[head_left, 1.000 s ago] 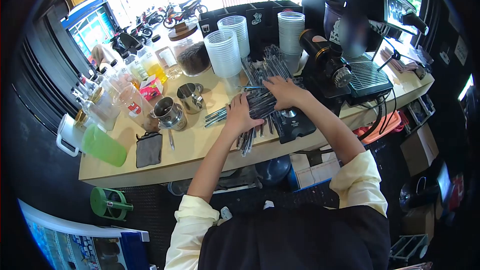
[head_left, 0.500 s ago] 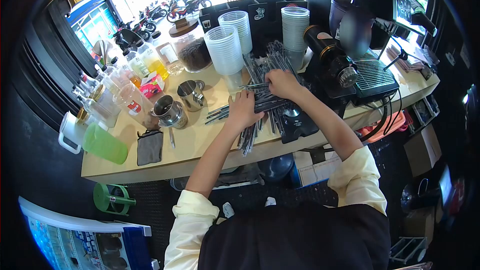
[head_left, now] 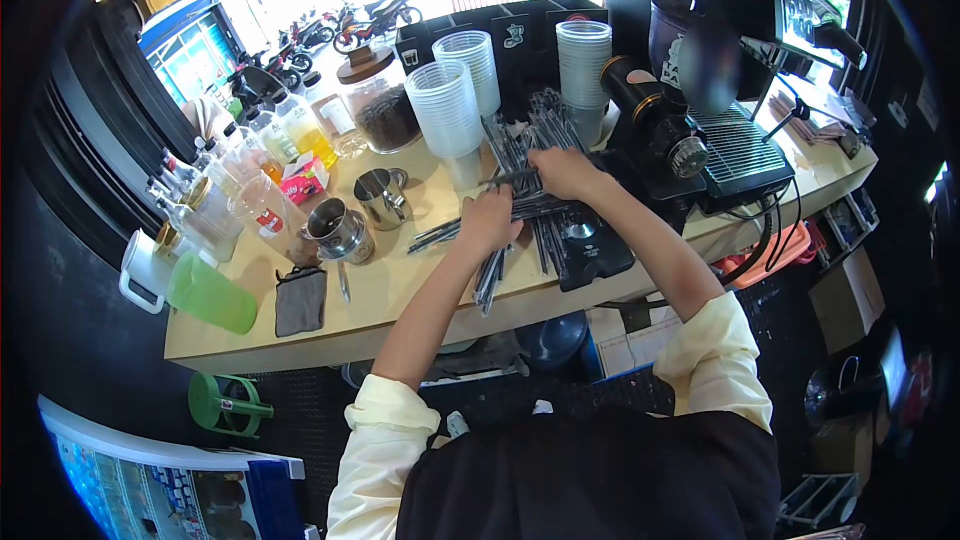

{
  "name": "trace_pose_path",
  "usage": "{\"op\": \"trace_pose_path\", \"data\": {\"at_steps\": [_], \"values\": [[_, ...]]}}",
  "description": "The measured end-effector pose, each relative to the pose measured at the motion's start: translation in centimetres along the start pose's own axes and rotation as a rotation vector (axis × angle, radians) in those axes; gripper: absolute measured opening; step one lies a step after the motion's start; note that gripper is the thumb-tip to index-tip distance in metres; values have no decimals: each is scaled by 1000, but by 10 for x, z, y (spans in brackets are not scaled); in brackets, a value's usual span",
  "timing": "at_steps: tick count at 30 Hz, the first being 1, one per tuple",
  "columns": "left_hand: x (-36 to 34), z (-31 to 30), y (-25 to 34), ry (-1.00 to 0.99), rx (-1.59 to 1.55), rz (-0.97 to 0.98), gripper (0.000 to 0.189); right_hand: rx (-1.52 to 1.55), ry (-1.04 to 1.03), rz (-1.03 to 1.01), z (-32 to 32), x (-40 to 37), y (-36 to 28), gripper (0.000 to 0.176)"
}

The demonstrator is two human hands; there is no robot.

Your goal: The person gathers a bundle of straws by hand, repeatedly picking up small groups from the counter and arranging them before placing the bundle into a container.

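Note:
A messy pile of thin dark straws (head_left: 548, 127), some in shiny clear wrapping, lies crosswise on the wooden counter. My left hand (head_left: 488, 220) is closed over part of the pile, with straw ends sticking out to its left and below it. Just right of it, my right hand (head_left: 566, 174) pinches a few straws, whose ends point left above my left hand. The undersides of both hands are hidden. Behind the pile rise stacks of clear plastic cups (head_left: 443, 105). A steel milk pitcher (head_left: 380, 200) stands left of my left hand.
A coffee grinder (head_left: 652, 100) and drip tray (head_left: 742, 155) are on the right. A black tamping mat (head_left: 595, 258) lies by the front edge. Leftward are a steel cup (head_left: 338, 228), grey cloth (head_left: 300, 300), green pitcher (head_left: 210, 292), several bottles (head_left: 300, 125) and a lidded jar (head_left: 385, 115).
The view has shifted slightly. Both hands stay at the pile, and the straws under and around them have moved a little. Fewer straw ends stick out below my left hand.

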State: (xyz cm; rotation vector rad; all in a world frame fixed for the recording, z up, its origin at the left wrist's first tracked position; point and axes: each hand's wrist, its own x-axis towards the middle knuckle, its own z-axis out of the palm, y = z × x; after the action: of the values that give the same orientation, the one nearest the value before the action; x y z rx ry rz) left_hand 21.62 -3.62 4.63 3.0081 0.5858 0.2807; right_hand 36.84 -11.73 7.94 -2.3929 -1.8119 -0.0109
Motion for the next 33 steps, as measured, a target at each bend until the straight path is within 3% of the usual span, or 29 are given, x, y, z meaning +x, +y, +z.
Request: {"op": "trace_pose_path", "data": {"at_steps": [3, 5, 8, 20, 27, 29, 31, 33], "values": [[1, -3, -2, 9, 21, 12, 49, 10, 102, -6, -6, 0, 1, 35], [3, -4, -4, 21, 46, 22, 49, 37, 441, -151, -7, -4, 2, 30], [2, -8, -4, -26, 10, -28, 50, -1, 593, -183, -13, -8, -3, 23], [-3, -12, -18, 227, -139, 6, 43, 132, 743, -312, -33, -53, -44, 16], [0, -23, -32, 194, -279, 32, 38, 138, 759, -325, -28, -82, -56, 15], [-4, -34, -29, 230, -374, -10, 38, 320, 528, -330, -5, -103, -63, 15], [-9, -38, -31, 231, -367, -63, 39, 207, 289, -246, 18, -120, -76, 22], [-13, -39, -31, 221, -365, -116, 40, 221, 241, -175, 32, -122, -84, 24]]}}
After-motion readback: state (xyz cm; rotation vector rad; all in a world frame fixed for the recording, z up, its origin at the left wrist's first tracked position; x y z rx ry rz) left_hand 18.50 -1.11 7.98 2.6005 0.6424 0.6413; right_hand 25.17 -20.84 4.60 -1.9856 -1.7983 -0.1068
